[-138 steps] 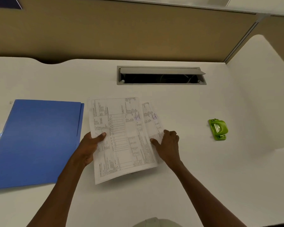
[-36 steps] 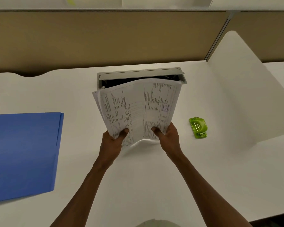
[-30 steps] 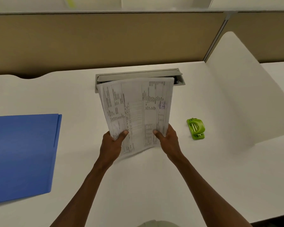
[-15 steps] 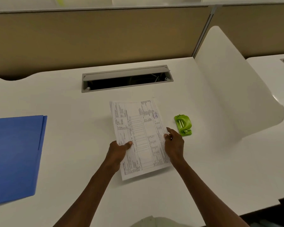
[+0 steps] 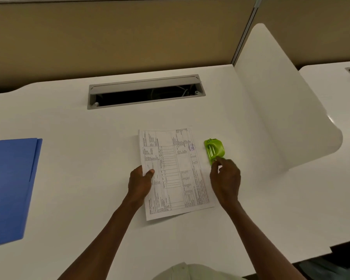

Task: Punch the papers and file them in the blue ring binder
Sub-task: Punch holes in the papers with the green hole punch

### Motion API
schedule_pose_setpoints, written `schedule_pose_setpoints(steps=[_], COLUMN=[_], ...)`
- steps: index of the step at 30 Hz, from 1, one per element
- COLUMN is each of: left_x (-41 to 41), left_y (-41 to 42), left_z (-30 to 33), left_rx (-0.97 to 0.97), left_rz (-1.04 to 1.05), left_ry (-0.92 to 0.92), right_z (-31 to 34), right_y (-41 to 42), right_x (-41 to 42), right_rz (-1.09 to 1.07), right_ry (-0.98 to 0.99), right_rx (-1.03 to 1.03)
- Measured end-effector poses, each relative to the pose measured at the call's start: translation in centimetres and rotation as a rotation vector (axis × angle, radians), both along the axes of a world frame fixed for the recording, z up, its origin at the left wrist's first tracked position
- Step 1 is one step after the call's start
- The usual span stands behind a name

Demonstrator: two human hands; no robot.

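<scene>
The papers lie flat on the white desk, a printed stack with its long side running away from the person and its near end skewed slightly to the right. The left hand grasps the stack at its left edge — the thumb lies on top of the sheet, the fingers are tucked under or beside the edge where they cannot be seen clearly. The right hand is off the paper, just past its right edge, fingers curled, with the fingertips at the near end of the green hole punch. Whether they already pinch the punch or only touch it cannot be told from this angle.

The punch sits on the desk just beside the upper right part of the papers, a narrow strip of bare desk between them. The blue ring binder lies closed and flat at the far left, well apart from the papers and partly cut off by the frame edge.

Beyond the papers a grey cable hatch is set into the desk, its lid tipped up — dark inside. A white curved divider stands to the right, and a tan partition wall runs behind.
</scene>
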State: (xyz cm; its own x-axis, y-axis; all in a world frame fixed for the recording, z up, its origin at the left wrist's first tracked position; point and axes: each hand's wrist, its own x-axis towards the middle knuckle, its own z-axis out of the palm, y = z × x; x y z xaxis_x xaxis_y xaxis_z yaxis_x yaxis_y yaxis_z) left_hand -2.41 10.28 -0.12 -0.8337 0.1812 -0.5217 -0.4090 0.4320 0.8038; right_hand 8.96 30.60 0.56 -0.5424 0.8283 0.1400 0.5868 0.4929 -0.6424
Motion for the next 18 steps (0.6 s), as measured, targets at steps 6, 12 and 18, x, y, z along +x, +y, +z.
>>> schedule_pose_setpoints(steps=[6, 12, 18], left_x=[0.0, 0.2, 0.7], left_y=[0.0, 0.4, 1.3], left_z=[-0.2, -0.7, -0.5], left_rx=[0.05, 0.118, 0.143], left_rz=[0.007, 0.042, 0.046], left_ry=[-0.015, -0.106, -0.111], right_z=[0.4, 0.6, 0.0], right_y=[5.1, 7.2, 7.0], right_x=[-1.2, -2.5, -2.3], right_rz=[0.061, 0.121, 0.152], right_ry=[-0.079, -0.242, -0.279], right_rx=[-0.023, -0.169, -0.128])
